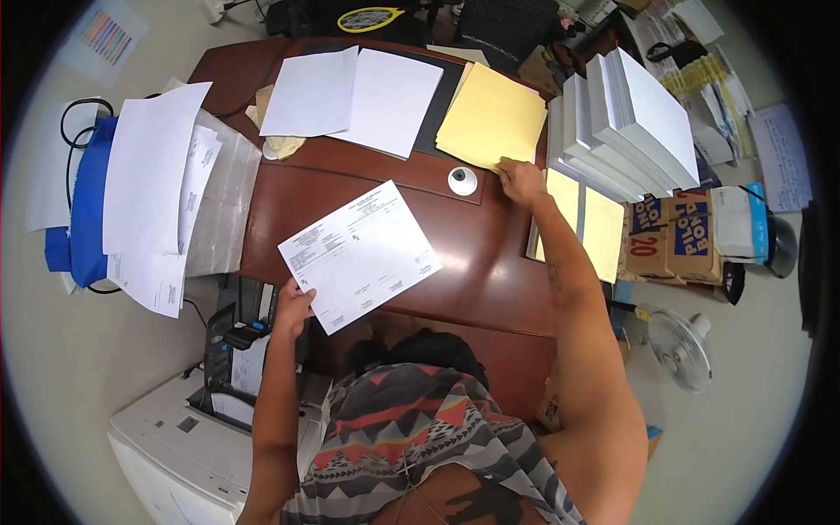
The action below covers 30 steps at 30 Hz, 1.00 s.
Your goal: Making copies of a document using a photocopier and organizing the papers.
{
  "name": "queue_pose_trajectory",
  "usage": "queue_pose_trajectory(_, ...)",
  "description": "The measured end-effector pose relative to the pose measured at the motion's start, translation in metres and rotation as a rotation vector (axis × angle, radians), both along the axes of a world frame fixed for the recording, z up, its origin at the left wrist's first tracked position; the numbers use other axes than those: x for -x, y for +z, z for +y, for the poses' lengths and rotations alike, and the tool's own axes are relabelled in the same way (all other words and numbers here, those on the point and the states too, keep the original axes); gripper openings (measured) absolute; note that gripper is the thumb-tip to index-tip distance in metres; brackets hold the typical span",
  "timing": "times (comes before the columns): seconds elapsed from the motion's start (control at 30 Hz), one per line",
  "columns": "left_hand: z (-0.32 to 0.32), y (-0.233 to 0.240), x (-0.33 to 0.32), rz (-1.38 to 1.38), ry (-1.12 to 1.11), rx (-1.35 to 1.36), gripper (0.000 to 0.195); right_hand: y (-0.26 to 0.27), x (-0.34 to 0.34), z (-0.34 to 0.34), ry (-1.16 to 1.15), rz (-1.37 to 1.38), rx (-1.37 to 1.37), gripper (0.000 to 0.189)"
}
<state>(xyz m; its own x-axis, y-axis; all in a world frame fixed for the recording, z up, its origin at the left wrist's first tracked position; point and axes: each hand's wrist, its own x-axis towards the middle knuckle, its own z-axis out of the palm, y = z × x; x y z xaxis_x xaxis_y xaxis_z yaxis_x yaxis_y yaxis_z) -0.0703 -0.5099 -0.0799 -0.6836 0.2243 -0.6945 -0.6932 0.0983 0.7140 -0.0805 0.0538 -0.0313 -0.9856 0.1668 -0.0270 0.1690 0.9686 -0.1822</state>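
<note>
My left hand (296, 308) grips the lower left corner of a white printed form sheet (367, 252), thumb on top. The sheet is tilted over the front of the brown wooden desk (485, 275) and bears printed text. Farther off, my right hand (522, 180) touches the near edge of a stack of yellow paper (492, 115); whether its fingers pinch any sheets cannot be told. Just left of that hand sits a round metal-rimmed desk grommet (462, 181). Two overlapping piles of white paper (394, 98) lie left of the yellow stack.
Tall white paper stacks (643, 118) rise at the right, beside more yellow paper (600, 230). Printed sheets (151, 170) cover a plastic-wrapped bundle at the left. A printer (190, 440) stands by my left arm. Cardboard boxes (676, 236) and a fan (679, 351) are at right.
</note>
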Motion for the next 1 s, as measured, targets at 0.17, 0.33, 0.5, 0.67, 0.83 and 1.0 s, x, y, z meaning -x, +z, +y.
queue_pose_trajectory(0.17, -0.003, 0.001, -0.002, -0.018, 0.021, -0.031, 0.042, 0.004, 0.002, -0.020, -0.052, 0.270, -0.002, 0.014)
queue_pose_trajectory(0.33, 0.000, 0.001, -0.005, -0.001, 0.029, -0.024, 0.038, 0.025, -0.013, -0.100, -0.109, 0.466, 0.267, 0.005)
queue_pose_trajectory(0.5, 0.003, -0.001, -0.003, -0.014, 0.018, 0.009, 0.038, 0.018, -0.025, -0.181, -0.166, 0.490, 0.513, 0.009)
queue_pose_trajectory(0.67, 0.005, 0.004, -0.003, 0.007, 0.024, -0.027, 0.037, 0.000, -0.034, -0.248, 0.004, 0.433, 0.505, 0.007)
queue_pose_trajectory(0.83, 0.011, 0.001, -0.015, 0.122, 0.128, -0.005, 0.047, -0.004, -0.050, -0.303, 0.062, 0.276, 0.609, 0.004)
queue_pose_trajectory(1.0, 0.022, 0.020, -0.025, 0.302, 0.254, 0.125, 0.046, -0.001, -0.056, -0.337, 0.102, 0.287, 0.620, 0.002)
